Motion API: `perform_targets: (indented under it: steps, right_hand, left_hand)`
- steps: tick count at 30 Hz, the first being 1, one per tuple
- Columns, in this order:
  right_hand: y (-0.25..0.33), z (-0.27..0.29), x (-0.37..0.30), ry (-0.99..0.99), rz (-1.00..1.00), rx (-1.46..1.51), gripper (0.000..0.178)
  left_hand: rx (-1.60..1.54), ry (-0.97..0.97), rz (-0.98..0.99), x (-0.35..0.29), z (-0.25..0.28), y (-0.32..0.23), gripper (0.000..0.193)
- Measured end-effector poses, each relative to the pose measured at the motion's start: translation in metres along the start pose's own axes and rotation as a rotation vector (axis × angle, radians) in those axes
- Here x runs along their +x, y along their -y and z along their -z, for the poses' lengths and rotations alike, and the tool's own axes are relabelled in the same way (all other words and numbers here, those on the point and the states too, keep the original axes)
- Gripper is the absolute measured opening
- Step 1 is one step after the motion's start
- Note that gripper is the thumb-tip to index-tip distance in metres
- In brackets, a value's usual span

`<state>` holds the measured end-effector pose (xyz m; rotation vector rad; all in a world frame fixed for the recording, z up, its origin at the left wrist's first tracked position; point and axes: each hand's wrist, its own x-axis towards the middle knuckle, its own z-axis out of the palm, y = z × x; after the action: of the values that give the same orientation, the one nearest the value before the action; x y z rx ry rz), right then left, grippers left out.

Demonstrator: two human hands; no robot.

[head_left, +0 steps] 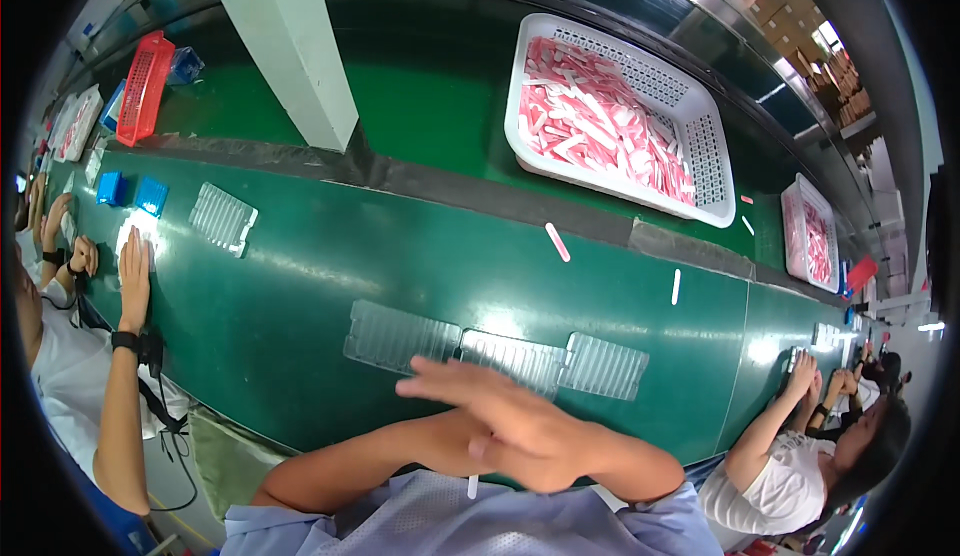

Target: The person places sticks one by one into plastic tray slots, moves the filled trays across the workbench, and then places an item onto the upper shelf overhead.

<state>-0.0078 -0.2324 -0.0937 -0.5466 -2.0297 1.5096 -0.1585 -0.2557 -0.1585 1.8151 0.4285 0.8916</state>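
Note:
My right hand (515, 426) reaches leftward across my left hand (452, 438), its fingers stretched out over the near side of the green table. Most of my left hand is hidden behind it, fingers included. Below the hands, against my shirt, hangs a small white stick (472, 487); which hand touches it, I cannot tell. Just beyond my hands lie three clear ribbed plastic trays in a row: a left tray (400, 332), a middle tray (515, 352) partly covered by my right hand, and a right tray (604, 364).
A white basket (715, 181) full of pink and white sticks stands past the dark ledge. One pink stick (557, 242) and one white stick (676, 287) lie on the table (300, 326). Another clear tray (222, 218) is farther left. A pillar (290, 56) rises behind. Co-workers sit on both sides.

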Motion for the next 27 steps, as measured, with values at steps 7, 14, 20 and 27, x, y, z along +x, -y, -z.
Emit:
perform_targets:
  steps: [7,14,20,27]
  right_hand:
    - [-0.01,0.01,-0.028,-0.613,0.055,-0.175,0.066]
    - [-0.003,-0.017,-0.03,-0.441,-0.071,-0.219,0.095]
    - [-0.004,-0.019,-0.03,-0.417,-0.057,-0.39,0.09]
    - [-0.008,-0.02,-0.035,-0.392,-0.076,-0.618,0.08]
  left_hand:
    - [-0.794,-0.094,0.76,0.005,0.014,-0.018,0.02]
    - [-0.802,-0.186,0.639,0.008,0.02,-0.025,0.015]
    - [-1.113,-0.245,0.714,0.003,0.018,-0.025,0.013]
    - [-1.039,-0.249,0.784,0.003,0.01,-0.028,0.01]
